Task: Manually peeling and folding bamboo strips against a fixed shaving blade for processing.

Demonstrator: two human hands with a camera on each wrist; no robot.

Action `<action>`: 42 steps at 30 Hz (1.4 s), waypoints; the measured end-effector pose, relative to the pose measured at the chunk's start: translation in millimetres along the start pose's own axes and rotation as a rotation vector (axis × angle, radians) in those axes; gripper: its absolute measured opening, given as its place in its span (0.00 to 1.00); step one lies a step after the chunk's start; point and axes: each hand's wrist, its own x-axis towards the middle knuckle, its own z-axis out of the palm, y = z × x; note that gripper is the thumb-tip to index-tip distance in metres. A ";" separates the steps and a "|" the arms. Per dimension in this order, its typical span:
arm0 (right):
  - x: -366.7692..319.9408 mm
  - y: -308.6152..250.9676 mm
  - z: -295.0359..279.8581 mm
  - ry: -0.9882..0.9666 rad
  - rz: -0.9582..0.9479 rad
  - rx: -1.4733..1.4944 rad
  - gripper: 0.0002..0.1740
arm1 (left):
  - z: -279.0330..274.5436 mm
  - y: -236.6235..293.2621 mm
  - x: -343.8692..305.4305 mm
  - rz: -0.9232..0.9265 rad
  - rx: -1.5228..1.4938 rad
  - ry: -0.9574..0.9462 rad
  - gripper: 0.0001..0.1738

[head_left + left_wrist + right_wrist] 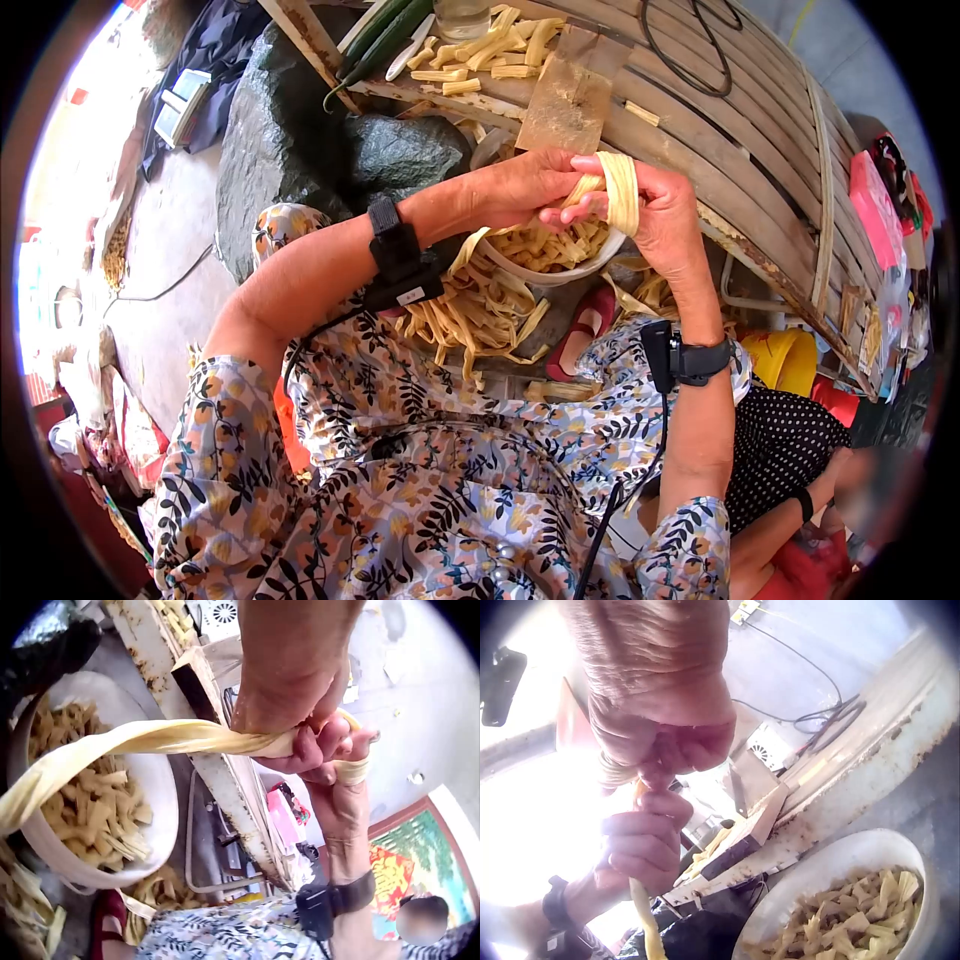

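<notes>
In the head view my left hand [530, 185] meets my right hand [668, 215] above a white tub. A long, soft, pale yellow strip [622, 195], like tofu skin, is wound round the fingers of the right hand. The left hand grips the same strip; in the left wrist view its twisted tail [150, 735] runs out of that fist across the tub [161, 817]. From the right wrist, the fingers of both hands are close together, and the strip [646, 919] hangs below the left hand [645, 840]. Cut yellow pieces [540, 245] fill the tub.
Loose strips [470, 310] lie heaped beside the tub. On the slatted table [740, 170] are a wooden board [565, 105], short yellow bundles [500, 50], cucumbers [395, 35] and a black cable [680, 65]. Dark rocks [290, 150] stand left; another person [790, 460] sits at right.
</notes>
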 end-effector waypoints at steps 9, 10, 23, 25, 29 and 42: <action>0.4 10.3 0.4 -0.012 -0.170 -0.516 0.12 | -7.7 -20.0 -5.4 -0.267 -0.268 -0.091 0.23; 4.1 17.1 -1.7 0.013 -0.282 -0.678 0.11 | -12.4 -19.6 -4.7 -0.196 -0.240 -0.123 0.22; 19.3 25.0 4.8 0.371 -0.011 -0.569 0.07 | 11.3 6.0 -3.1 0.250 0.364 0.595 0.14; 19.6 27.1 6.3 0.304 0.058 -0.448 0.06 | 11.4 11.7 -7.9 0.249 0.501 0.546 0.16; 20.9 39.6 6.8 0.253 0.129 -0.618 0.05 | 16.0 9.2 -8.6 0.176 0.910 0.553 0.21; 15.0 41.4 -1.6 0.431 -0.143 0.049 0.07 | 7.5 2.1 -10.1 0.084 0.241 0.567 0.18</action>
